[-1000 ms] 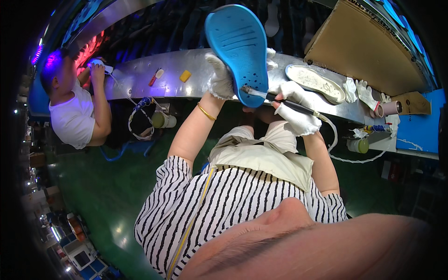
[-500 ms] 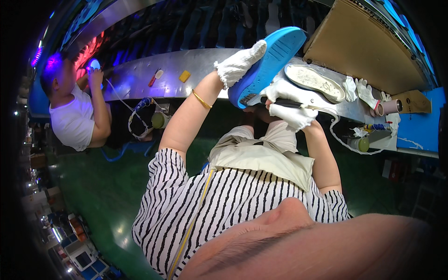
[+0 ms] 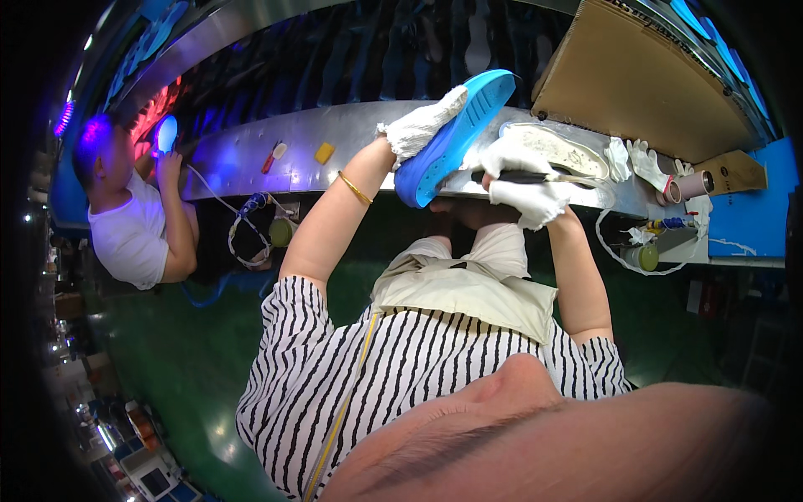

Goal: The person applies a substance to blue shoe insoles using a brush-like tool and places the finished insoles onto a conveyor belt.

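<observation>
My left hand (image 3: 427, 125), in a white knit glove, is closed round the edge of a bright blue shoe sole (image 3: 470, 124). The sole is tilted up over the bench edge, its grooved end pointing away. To the right, my right hand (image 3: 529, 201), gloved too, grips a slim dark-handled tool (image 3: 524, 177). Its left end sits close to the sole's lower side; whether they touch I cannot tell. Just behind that hand, a cream-white sole (image 3: 569, 152) lies on the bench.
The metal bench (image 3: 288, 125) carries a yellow block (image 3: 324, 152) and a red-handled tool (image 3: 269, 159). White gloves (image 3: 651, 167), brown rolls (image 3: 694, 184) and a cardboard sheet (image 3: 644, 84) stand right. A pale hose (image 3: 604, 243) loops below. A co-worker (image 3: 134, 209) sits left.
The blue sole and my left hand have come slightly down and left. My right hand stays near its place, with the dark tool now turned more level.
</observation>
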Action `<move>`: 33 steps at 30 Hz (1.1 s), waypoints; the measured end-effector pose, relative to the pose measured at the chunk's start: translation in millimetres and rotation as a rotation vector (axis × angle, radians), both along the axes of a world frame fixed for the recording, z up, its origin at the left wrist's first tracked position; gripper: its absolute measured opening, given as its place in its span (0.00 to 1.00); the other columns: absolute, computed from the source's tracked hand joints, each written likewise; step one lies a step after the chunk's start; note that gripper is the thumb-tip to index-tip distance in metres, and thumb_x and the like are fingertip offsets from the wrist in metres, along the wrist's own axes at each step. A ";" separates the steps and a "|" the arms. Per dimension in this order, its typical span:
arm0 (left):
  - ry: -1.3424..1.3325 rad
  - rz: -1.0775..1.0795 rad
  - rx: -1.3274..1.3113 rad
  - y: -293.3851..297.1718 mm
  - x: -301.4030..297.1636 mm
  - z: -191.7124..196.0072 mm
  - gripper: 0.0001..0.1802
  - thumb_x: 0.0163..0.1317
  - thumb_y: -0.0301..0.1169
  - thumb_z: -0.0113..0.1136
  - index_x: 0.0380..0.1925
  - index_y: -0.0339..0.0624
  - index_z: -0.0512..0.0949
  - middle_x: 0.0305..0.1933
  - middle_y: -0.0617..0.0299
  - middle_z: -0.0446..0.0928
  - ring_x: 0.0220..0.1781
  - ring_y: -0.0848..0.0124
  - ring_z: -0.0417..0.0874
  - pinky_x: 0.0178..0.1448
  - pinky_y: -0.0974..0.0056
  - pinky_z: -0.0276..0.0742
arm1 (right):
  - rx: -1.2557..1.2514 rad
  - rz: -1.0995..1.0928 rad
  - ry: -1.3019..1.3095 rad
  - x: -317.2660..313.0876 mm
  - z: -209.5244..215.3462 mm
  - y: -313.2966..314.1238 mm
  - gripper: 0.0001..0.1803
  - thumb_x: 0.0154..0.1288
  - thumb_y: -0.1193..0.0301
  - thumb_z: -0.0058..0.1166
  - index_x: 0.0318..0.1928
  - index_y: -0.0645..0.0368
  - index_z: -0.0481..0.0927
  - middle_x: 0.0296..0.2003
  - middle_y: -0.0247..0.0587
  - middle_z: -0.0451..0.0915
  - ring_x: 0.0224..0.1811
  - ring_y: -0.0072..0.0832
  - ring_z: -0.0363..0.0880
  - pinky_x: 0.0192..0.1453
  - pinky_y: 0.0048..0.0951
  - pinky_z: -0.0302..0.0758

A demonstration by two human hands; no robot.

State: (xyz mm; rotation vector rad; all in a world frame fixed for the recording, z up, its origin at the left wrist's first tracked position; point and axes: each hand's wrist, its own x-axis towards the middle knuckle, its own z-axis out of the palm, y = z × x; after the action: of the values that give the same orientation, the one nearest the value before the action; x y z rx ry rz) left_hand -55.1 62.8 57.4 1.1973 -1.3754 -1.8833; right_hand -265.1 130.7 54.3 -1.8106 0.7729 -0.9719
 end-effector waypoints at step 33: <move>1.086 0.094 0.356 73.0 -36.7 -67.0 0.40 0.62 0.58 0.49 0.66 0.44 0.57 0.59 0.50 0.70 0.58 0.57 0.75 0.64 0.49 0.70 | -0.086 -0.495 -0.175 14.7 -20.0 17.0 0.10 0.55 0.79 0.58 0.39 0.64 0.76 0.33 0.39 0.79 0.35 0.21 0.78 0.42 0.23 0.76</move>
State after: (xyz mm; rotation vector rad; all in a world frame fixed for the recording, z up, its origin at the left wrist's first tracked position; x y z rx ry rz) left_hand -91.8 135.7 -9.6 0.1986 -0.3917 -2.2027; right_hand -250.4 147.8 34.3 -1.6064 1.1088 -1.4800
